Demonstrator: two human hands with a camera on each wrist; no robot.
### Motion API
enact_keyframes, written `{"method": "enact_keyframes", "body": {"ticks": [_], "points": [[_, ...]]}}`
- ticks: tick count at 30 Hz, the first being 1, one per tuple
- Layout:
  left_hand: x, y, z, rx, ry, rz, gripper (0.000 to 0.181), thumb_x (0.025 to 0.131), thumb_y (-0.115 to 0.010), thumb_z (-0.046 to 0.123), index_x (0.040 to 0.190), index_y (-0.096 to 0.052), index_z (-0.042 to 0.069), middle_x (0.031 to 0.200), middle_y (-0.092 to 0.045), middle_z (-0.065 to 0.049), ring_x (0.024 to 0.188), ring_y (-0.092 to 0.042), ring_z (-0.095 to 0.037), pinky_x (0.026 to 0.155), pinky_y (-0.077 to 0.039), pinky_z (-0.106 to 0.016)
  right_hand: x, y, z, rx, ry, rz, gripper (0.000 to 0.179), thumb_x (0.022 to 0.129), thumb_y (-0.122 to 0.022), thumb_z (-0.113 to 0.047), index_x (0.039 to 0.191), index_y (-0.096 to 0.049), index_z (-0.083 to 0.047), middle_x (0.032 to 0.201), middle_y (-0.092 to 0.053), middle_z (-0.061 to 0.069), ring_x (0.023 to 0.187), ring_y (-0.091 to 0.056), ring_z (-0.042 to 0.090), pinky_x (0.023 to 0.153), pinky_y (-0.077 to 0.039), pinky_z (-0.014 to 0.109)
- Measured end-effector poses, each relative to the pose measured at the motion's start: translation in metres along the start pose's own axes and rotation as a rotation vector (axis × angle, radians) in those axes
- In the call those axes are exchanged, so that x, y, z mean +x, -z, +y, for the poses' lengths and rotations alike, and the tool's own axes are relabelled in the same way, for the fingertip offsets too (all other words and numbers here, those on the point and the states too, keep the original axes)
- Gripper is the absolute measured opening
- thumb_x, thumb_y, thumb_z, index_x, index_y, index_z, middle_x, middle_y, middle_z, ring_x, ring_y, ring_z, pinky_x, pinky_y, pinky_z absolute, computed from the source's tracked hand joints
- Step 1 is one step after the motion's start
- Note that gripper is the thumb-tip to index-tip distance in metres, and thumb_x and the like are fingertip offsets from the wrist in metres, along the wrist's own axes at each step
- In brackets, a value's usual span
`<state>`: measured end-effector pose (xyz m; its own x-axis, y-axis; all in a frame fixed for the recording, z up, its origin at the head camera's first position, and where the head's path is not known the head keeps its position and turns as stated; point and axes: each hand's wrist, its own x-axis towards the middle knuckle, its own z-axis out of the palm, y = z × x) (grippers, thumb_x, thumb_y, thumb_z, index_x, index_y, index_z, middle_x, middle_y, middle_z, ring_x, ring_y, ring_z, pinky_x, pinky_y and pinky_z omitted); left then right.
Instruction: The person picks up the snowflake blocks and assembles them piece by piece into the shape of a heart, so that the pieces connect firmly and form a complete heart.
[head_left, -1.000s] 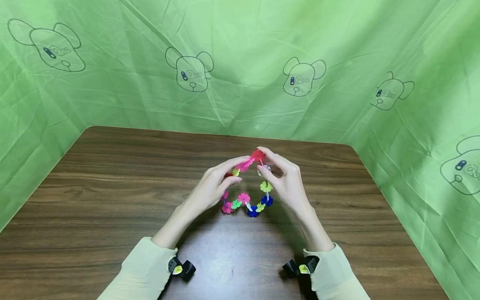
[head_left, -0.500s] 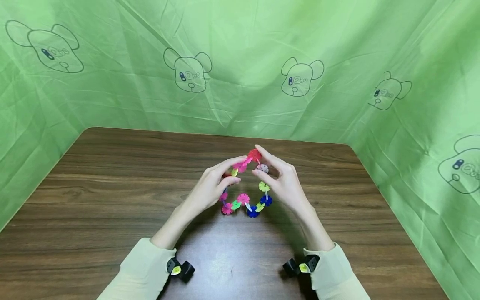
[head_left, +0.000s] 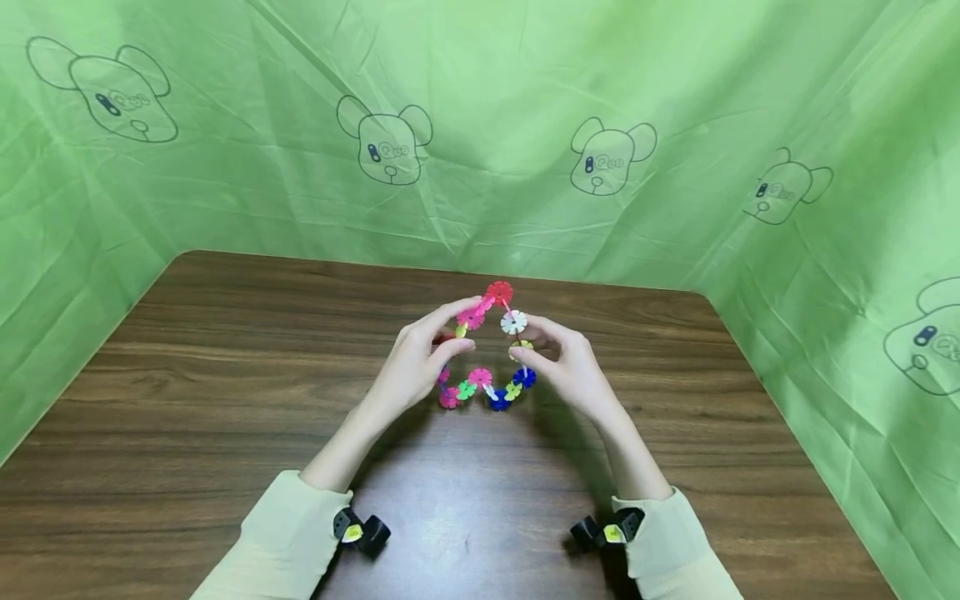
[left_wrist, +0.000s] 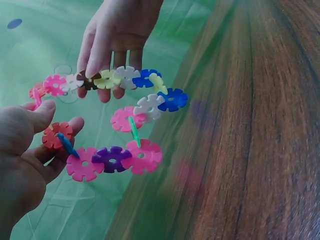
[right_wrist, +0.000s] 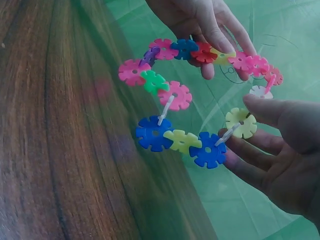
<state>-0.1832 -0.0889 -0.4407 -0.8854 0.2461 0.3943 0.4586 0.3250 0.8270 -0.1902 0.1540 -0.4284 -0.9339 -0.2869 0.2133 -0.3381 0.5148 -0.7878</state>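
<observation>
A closed ring of slotted plastic snowflake discs, linked edge to edge, is held up over the table between both hands. Its lower side dips inward at a pink disc, giving a heart-like outline. My left hand grips the ring's left side, thumb and fingers around the red disc and its yellow neighbour. On the opposite side my right hand pinches it at the brown disc, between a white disc and a yellow disc. Blue discs hang lower right.
The brown wood-grain table spreads under both hands. Green cloth printed with bear-head outlines stands behind its far edge and along the sides. A small black camera is strapped at each wrist.
The ring has shifted slightly left and toward the far edge. My right hand has moved down its side, from by the red top disc to below the white disc. My left hand keeps its grip.
</observation>
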Motion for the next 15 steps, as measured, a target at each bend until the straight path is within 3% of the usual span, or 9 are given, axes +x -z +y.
{"method": "enact_keyframes", "body": {"ticks": [5,10,15], "points": [[0.002,0.002,-0.001,-0.002,0.008,-0.009,0.058,0.097,-0.071,0.015,0.151,-0.052,0.031,0.141,-0.063,0.001,0.084,-0.068,-0.016,0.068,-0.057,-0.032,0.0,0.0,0.002,0.001,0.005,0.002,0.036,0.094,-0.076,-0.02,0.129,-0.069,-0.015,0.108,-0.077,0.008,0.096,-0.072,0.022,0.09,-0.058,0.035],[0.001,0.006,-0.001,-0.045,0.082,-0.052,0.056,0.102,-0.065,0.02,0.154,-0.047,0.032,0.138,-0.065,-0.003,0.099,-0.075,-0.018,0.091,-0.055,-0.041,-0.001,0.0,0.001,0.02,0.001,0.018,0.033,0.094,-0.076,-0.02,0.126,-0.071,-0.014,0.109,-0.078,0.01,0.095,-0.072,0.025,0.087,-0.058,0.031],[0.003,0.01,-0.002,-0.019,0.132,-0.08,0.044,0.105,-0.061,0.026,0.148,-0.056,0.024,0.125,-0.073,-0.003,0.096,-0.074,-0.019,0.088,-0.053,-0.038,-0.001,-0.001,0.001,0.04,-0.01,0.026,0.033,0.094,-0.077,-0.022,0.126,-0.072,-0.013,0.11,-0.078,0.012,0.094,-0.072,0.027,0.084,-0.057,0.024]]}}
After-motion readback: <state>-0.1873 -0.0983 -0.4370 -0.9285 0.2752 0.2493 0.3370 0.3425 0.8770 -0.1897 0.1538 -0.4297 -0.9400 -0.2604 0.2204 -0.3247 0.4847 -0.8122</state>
